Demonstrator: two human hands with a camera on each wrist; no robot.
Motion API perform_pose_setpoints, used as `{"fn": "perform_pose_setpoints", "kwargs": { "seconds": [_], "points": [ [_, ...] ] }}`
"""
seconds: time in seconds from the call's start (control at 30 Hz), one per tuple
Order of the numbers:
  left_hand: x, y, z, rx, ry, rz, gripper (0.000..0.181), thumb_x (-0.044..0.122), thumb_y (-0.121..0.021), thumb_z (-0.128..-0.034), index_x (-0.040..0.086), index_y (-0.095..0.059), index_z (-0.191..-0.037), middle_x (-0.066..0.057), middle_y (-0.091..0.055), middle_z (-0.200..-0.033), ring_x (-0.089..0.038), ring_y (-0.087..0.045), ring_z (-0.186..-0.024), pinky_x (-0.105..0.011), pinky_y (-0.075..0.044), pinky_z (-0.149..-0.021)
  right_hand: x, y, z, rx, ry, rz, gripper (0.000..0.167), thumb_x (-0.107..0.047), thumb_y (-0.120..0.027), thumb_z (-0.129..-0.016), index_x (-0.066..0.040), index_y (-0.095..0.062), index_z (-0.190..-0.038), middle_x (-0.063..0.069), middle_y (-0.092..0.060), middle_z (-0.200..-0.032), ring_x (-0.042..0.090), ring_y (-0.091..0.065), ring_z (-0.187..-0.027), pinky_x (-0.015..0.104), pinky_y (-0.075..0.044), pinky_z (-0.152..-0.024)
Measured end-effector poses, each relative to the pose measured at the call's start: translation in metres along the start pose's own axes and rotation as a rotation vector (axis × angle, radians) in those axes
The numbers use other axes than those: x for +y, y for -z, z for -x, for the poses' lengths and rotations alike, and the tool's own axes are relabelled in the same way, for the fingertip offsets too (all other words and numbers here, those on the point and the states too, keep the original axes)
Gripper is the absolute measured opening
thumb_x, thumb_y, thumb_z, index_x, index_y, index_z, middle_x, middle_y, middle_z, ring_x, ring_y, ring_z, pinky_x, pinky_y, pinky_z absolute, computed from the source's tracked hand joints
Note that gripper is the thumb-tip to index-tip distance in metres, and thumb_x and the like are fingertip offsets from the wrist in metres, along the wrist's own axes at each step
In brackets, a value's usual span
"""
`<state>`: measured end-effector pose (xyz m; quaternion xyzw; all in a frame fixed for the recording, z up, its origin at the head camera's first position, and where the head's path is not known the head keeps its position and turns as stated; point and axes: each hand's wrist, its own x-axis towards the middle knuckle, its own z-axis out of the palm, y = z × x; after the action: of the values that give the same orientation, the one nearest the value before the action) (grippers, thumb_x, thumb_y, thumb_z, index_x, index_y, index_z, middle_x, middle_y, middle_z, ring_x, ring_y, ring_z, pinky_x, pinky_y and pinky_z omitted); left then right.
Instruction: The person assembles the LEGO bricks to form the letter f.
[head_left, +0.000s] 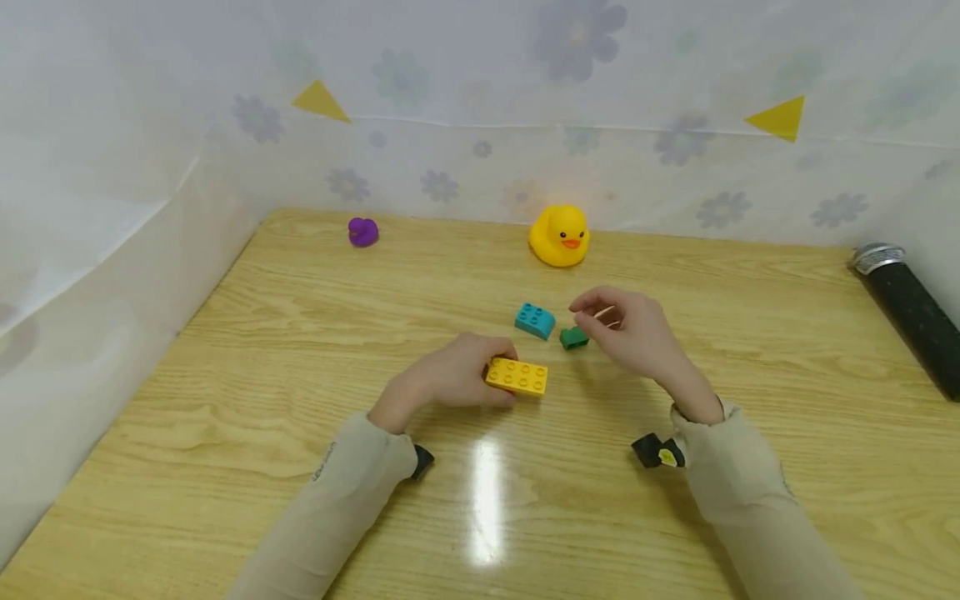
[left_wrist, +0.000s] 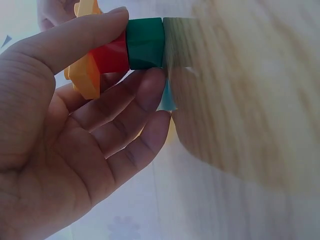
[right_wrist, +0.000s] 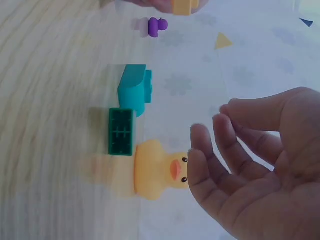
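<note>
My left hand (head_left: 461, 372) grips a stack of toy building bricks standing on the table. In the left wrist view its layers are a green brick (left_wrist: 145, 44) at the table, a red brick (left_wrist: 111, 56) in the middle and a yellow brick (left_wrist: 85, 75) on top, studs facing up. Thumb and fingers hold the stack from opposite sides. Just above and right of a small green brick (head_left: 573, 338) hovers my right hand (head_left: 636, 335), fingers bent loosely with nothing between them. That brick lies on its side, its hollow underside showing (right_wrist: 121, 132). A blue brick (head_left: 534, 322) sits beside it.
A yellow rubber duck (head_left: 560, 237) stands at the table's back edge, with a small purple duck (head_left: 363, 233) farther left. A black microphone (head_left: 918, 321) lies along the right side. Behind the wooden table (head_left: 300, 333) hangs a flowered white curtain (head_left: 465, 108).
</note>
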<state>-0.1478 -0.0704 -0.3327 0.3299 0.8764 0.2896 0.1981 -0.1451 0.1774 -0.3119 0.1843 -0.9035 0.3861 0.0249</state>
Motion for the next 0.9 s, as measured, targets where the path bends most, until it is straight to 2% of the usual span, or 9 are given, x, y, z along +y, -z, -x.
{"fn": "perform_pose_setpoints", "kwargs": {
  "seconds": [0.1,0.2,0.33,0.43,0.73,0.9],
  "points": [
    [0.001,0.000,0.000,-0.006,0.006,-0.007,0.031,0.023,-0.076,-0.0836,0.012,-0.059,-0.108,0.003,-0.061,-0.098,-0.013,-0.052,-0.084,-0.027,-0.042,-0.076,0.006,0.000,0.000,-0.021,-0.010,0.038,0.017,-0.009,-0.060,-0.094,0.000,-0.066,-0.107,0.015,-0.066,-0.100,0.029,-0.064,-0.084,0.042,-0.052,-0.073],
    [0.001,-0.001,-0.001,-0.012,0.002,-0.015,0.031,0.024,-0.076,-0.0837,0.012,-0.059,-0.108,0.003,-0.061,-0.098,-0.013,-0.051,-0.083,-0.027,-0.042,-0.075,0.012,-0.002,0.000,-0.084,-0.024,0.086,0.021,-0.008,-0.062,-0.093,0.002,-0.065,-0.111,0.019,-0.064,-0.105,0.032,-0.063,-0.086,0.045,-0.053,-0.074],
    [0.001,-0.001,-0.001,-0.014,0.000,-0.012,0.031,0.024,-0.076,-0.0836,0.012,-0.059,-0.107,0.003,-0.061,-0.097,-0.013,-0.051,-0.083,-0.026,-0.041,-0.074,0.017,-0.004,0.000,-0.165,-0.056,0.144,0.026,-0.007,-0.062,-0.092,0.002,-0.063,-0.116,0.024,-0.060,-0.110,0.034,-0.062,-0.087,0.044,-0.052,-0.073],
    [0.002,0.000,0.000,-0.014,0.008,-0.006,0.031,0.024,-0.076,-0.0837,0.012,-0.059,-0.107,0.003,-0.060,-0.097,-0.013,-0.051,-0.083,-0.026,-0.041,-0.074,0.019,-0.005,-0.001,-0.193,-0.088,0.159,0.025,-0.007,-0.062,-0.092,0.002,-0.063,-0.115,0.025,-0.060,-0.109,0.032,-0.062,-0.085,0.040,-0.052,-0.068],
    [0.001,0.000,0.000,-0.012,0.010,-0.007,0.032,0.024,-0.076,-0.0835,0.013,-0.059,-0.108,0.003,-0.060,-0.096,-0.013,-0.051,-0.082,-0.026,-0.041,-0.073,0.021,-0.008,-0.002,-0.215,-0.127,0.158,0.012,-0.012,-0.064,-0.092,-0.002,-0.065,-0.098,0.011,-0.065,-0.088,0.022,-0.059,-0.073,0.033,-0.047,-0.061],
    [0.001,0.000,0.000,-0.009,0.010,-0.007,0.031,0.025,-0.076,-0.0836,0.013,-0.059,-0.108,0.003,-0.060,-0.095,-0.013,-0.051,-0.082,-0.026,-0.041,-0.072,0.020,-0.008,-0.003,-0.245,-0.138,0.177,0.012,-0.017,-0.063,-0.093,-0.005,-0.065,-0.090,0.006,-0.062,-0.080,0.017,-0.052,-0.066,0.031,-0.043,-0.058]
  ]
}}
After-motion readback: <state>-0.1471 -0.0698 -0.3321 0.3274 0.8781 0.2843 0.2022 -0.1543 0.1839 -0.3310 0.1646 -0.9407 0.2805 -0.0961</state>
